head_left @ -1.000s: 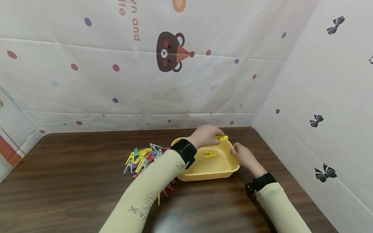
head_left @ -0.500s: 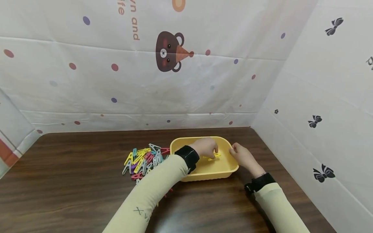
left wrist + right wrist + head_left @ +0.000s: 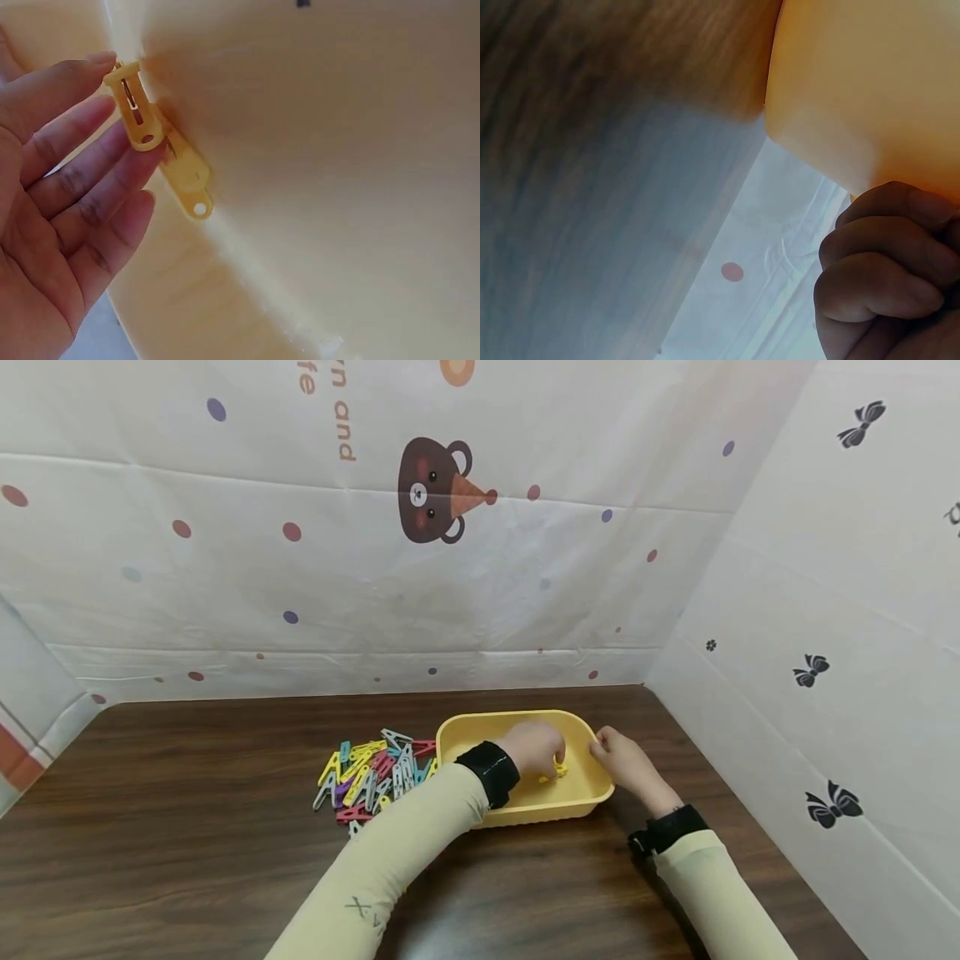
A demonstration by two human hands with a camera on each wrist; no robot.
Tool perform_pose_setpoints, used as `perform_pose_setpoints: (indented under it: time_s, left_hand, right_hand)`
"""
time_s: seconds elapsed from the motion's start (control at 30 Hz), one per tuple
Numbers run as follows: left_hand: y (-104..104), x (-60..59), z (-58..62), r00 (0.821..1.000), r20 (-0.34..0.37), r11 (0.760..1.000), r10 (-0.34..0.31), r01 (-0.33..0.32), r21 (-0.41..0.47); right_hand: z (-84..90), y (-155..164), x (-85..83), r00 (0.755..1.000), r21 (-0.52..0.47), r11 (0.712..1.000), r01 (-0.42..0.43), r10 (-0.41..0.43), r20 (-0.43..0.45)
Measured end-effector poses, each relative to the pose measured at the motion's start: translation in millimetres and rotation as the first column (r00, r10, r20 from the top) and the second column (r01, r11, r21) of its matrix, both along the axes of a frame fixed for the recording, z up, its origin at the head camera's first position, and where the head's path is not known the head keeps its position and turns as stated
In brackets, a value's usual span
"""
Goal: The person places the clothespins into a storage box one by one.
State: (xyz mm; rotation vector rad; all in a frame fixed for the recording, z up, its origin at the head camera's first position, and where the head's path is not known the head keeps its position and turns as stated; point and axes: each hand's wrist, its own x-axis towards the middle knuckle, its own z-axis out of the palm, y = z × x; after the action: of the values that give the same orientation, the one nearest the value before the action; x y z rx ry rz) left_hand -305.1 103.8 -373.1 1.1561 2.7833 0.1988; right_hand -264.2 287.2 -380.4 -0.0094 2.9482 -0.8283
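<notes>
the left hand [image 3: 534,747] reaches into the yellow tub [image 3: 480,731], fingers nearly straight and touching a yellow peg [image 3: 135,112] on its floor, while the right hand [image 3: 626,766] curls round the tub's right rim, beside the peg pile [image 3: 371,772].

Smooth matt yellow plastic tub [image 3: 525,810] and clothespin [image 3: 135,112]; glossy dark wood-grain table [image 3: 187,843]; creased printed cloth backdrop [image 3: 300,568].

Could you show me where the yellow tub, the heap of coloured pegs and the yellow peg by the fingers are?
yellow tub [image 3: 510,721]: head view, on its far rim.
heap of coloured pegs [image 3: 371,768]: head view, middle of the heap on the table.
yellow peg [image 3: 133,112]: left wrist view, on its upper arm beside the fingertips.
</notes>
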Motion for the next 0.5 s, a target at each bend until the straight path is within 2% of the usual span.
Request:
perform_pose_setpoints:
  time_s: [0.13, 0.5]
  left_hand:
    - [2.2, -1.2, -4.3, 1.000, -0.003, 1.000, 0.007, -0.007, -0.005]
    - [1.4, 1.2, -5.0, 1.000, 0.007, 1.000, 0.018, -0.018, -0.012]
  right_hand:
    - [-0.5, 0.1, 0.5, 1.000, 0.005, 1.000, 0.002, -0.002, -0.004]
    - [-0.4, -1.3, 0.6, 1.000, 0.009, 1.000, 0.007, -0.007, -0.003]
